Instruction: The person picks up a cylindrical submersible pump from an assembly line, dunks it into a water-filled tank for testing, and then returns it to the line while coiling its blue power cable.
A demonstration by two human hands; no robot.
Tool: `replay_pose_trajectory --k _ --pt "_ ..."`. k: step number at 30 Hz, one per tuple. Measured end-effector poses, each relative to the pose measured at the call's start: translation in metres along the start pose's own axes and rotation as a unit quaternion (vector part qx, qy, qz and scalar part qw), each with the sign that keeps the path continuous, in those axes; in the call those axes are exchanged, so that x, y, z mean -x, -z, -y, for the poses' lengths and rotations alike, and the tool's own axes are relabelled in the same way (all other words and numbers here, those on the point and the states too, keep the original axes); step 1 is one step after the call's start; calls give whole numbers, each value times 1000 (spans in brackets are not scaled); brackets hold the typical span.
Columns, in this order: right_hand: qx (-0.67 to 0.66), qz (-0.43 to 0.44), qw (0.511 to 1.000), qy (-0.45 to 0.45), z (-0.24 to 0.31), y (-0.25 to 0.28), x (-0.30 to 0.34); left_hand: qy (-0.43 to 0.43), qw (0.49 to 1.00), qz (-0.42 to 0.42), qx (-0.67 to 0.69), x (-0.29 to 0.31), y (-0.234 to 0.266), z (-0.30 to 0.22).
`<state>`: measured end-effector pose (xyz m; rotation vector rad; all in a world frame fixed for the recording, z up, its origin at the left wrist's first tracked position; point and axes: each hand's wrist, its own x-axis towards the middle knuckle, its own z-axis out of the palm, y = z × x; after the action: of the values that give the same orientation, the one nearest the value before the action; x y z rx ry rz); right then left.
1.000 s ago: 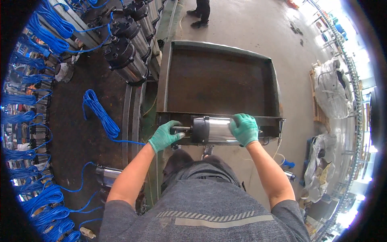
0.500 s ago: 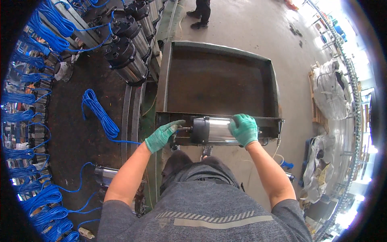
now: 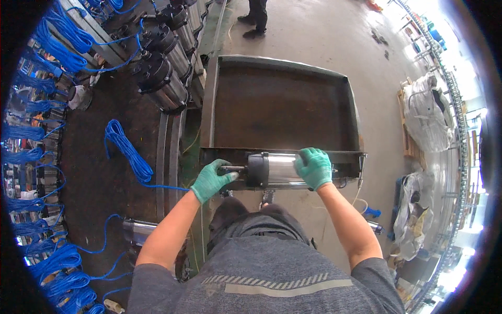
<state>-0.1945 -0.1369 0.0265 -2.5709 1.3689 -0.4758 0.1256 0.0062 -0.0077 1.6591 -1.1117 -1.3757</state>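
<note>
A motor-like steel cylinder [image 3: 282, 170] with a black end cap lies sideways in front of me, along the near edge of a metal tray [image 3: 282, 150]. Its thin metal shaft [image 3: 235, 168] points left. My left hand [image 3: 210, 181], in a green glove, is curled round the end of that shaft, thumb below and fingers above. My right hand [image 3: 315, 167], gloved alike, lies over the right part of the steel body, its fingers bent over the far side. The underside of the cylinder is hidden.
Left of me, a coiled blue cable [image 3: 128, 152] lies on a dark surface, its tail running toward my left forearm. Several upright steel cylinders with black tops [image 3: 162, 83] stand at the far left. Wrapped bundles [image 3: 429, 115] sit on a pallet at right. A person's legs [image 3: 256, 18] show beyond.
My left hand has shifted slightly right and now sits further over the shaft, its thumb lower. The right hand stays on the cylinder.
</note>
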Motion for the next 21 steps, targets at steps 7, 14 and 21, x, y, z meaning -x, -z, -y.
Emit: replay_pose_trajectory --k 7,14,21 --pt "-9 -12 1000 19 1 0 -3 -49 994 47 83 1 12 5" --pt "15 -15 1000 23 -6 2 -7 -20 933 29 -359 -6 24 -10" --pt "27 26 999 -12 -16 2 14 -89 896 -8 -434 -24 9 -3"
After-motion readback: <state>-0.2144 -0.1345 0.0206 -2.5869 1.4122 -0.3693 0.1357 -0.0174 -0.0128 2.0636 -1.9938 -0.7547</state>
